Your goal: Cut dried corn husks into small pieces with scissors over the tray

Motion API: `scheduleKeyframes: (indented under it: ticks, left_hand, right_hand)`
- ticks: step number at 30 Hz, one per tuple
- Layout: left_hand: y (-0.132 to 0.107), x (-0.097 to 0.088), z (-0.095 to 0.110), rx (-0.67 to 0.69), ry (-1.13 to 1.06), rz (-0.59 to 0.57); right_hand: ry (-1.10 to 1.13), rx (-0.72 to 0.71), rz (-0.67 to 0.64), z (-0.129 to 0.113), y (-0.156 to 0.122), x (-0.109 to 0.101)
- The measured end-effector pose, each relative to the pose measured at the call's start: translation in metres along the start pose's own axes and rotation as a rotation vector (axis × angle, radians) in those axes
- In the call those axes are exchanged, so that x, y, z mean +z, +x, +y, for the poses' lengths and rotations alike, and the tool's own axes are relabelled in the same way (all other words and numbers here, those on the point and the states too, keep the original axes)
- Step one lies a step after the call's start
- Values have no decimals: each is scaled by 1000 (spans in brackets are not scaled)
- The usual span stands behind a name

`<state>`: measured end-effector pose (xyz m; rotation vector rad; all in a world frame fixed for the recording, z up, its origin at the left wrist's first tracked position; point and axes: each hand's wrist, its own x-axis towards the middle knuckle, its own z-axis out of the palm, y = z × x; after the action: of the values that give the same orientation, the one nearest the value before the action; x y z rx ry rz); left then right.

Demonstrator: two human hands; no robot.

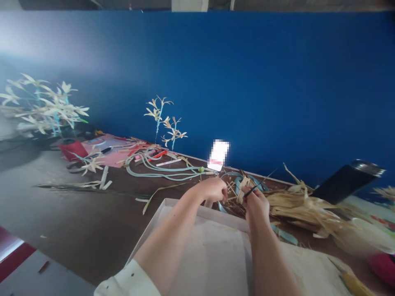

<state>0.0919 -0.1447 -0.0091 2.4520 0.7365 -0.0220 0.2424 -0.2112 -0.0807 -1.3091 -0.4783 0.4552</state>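
Observation:
My left hand is curled closed over the far edge of a shallow white box; what its fingers hold is hidden. My right hand is closed round a thin dark tool, and a strip of dried straw-coloured husk stands between the two hands. Both hands sit above scraps of husk and pale blue ribbon on the dark brown table.
A pile of dried husks lies right of my hands, beside a tilted black cylinder. Pale green cords, pink paper and husk flowers on stems lie further back. A blue wall rises behind the table.

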Motion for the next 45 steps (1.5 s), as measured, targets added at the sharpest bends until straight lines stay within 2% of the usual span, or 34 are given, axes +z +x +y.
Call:
scheduleKeyframes:
  ticks: [5,7,10,12,16,21,28,33,36,38,41,42,43,45]
  left_hand:
    - [6,9,9,118,-14,-295]
    - [7,15,13,94,3,-351]
    - [4,17,19,23,-10,-363]
    - [1,17,22,-3,9,-304]
    - [-1,15,21,-98,181,-81]
    - [-5,17,17,-234,298,-145]
    - [6,25,10,-188,284,-17]
    - [10,25,4,-163,248,49]
    - [5,23,1,-124,98,83]
    - [5,25,1,-108,-69,225]
    - [12,38,3,-107,-278,618]
    - [16,44,3,-90,-340,692]
    - [20,50,3,-69,-408,727]
    - [26,61,2,-29,-536,722]
  right_hand:
    - [11,72,51,1,6,-4]
    - [20,73,62,1,4,-6]
    - [41,51,76,0,0,-7]
    - [56,29,70,1,-2,-8]
    - [63,-36,39,2,-5,-10]
    - [49,-113,58,-6,-8,-12]
    - [136,-115,76,-30,-12,0]
    - [128,-95,86,-18,-12,0]
    - [135,-106,83,-7,-15,-4]
    - [122,-123,70,-2,-17,-7]
    - [61,-130,28,0,-21,-9]
    - [58,-129,8,-1,-22,-10]
    - [56,-124,-18,-2,-23,-10]
    - [48,-111,-85,-3,-24,-11]
